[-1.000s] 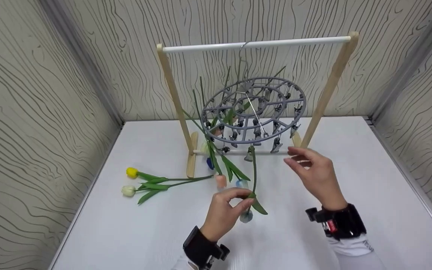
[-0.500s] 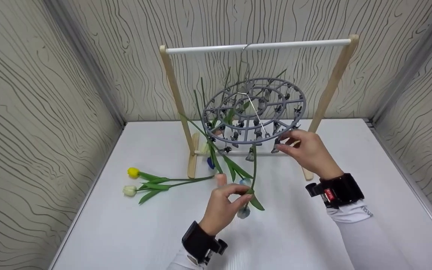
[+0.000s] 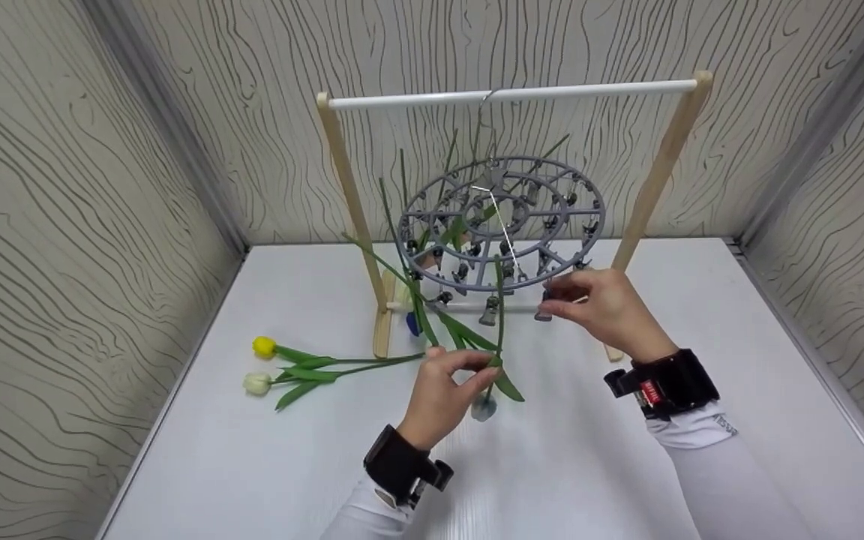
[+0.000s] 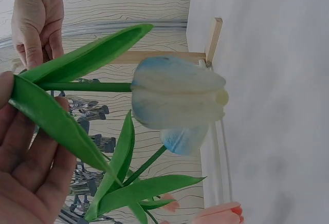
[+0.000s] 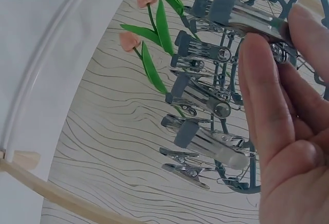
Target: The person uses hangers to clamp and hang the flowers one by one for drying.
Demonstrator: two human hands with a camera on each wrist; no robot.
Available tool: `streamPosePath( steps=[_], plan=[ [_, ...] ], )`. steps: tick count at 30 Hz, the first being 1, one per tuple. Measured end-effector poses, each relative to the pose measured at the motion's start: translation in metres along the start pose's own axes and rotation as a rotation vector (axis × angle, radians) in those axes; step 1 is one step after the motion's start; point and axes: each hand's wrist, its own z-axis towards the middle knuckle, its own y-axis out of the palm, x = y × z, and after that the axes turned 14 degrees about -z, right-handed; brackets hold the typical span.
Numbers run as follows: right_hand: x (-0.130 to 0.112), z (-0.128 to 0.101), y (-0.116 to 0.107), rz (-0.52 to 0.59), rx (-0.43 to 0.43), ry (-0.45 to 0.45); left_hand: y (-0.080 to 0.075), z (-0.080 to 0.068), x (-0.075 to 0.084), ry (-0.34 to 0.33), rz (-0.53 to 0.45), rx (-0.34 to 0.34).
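The round clip hanger (image 3: 501, 221) under the wooden rack (image 3: 511, 94) has swung slightly left since a second ago, and the right hand (image 3: 601, 307) has risen from open air to pinch a clip (image 3: 544, 306) on its rim. The left hand (image 3: 443, 390) still pinches the pale blue tulip (image 3: 484, 407) by its stem, bloom hanging above the bench (image 3: 252, 450).

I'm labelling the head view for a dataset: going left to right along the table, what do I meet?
Yellow tulip and white tulip → left hand → blue-white tulip → right hand.
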Motion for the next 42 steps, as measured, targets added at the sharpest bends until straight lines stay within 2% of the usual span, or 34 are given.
streamPosePath(
  steps=[5,10,14,16,23,31,36,42],
  plan=[
    [-0.003,-0.005,0.005,0.089,0.007,0.031,-0.002,0.006,-0.002,-0.014,-0.007,0.016],
    [-0.008,-0.010,0.016,0.323,0.009,0.117,-0.005,0.011,-0.005,-0.016,-0.018,0.040],
    [-0.013,-0.014,0.025,0.523,0.064,0.160,-0.007,0.013,-0.007,-0.011,-0.063,0.043],
    [-0.017,-0.016,0.029,0.581,0.094,0.183,-0.007,0.014,-0.007,-0.016,-0.081,0.045],
    [-0.033,-0.024,0.040,0.651,0.202,0.261,-0.007,0.018,-0.004,-0.038,-0.092,0.068],
    [-0.048,-0.031,0.053,0.744,0.333,0.308,-0.004,0.024,-0.004,0.048,-0.029,0.111],
    [-0.054,-0.033,0.059,0.831,0.402,0.348,-0.003,0.024,-0.003,0.034,-0.041,0.102],
    [-0.057,-0.034,0.062,0.904,0.425,0.328,0.000,0.025,-0.001,0.018,-0.096,0.071]
  ],
)
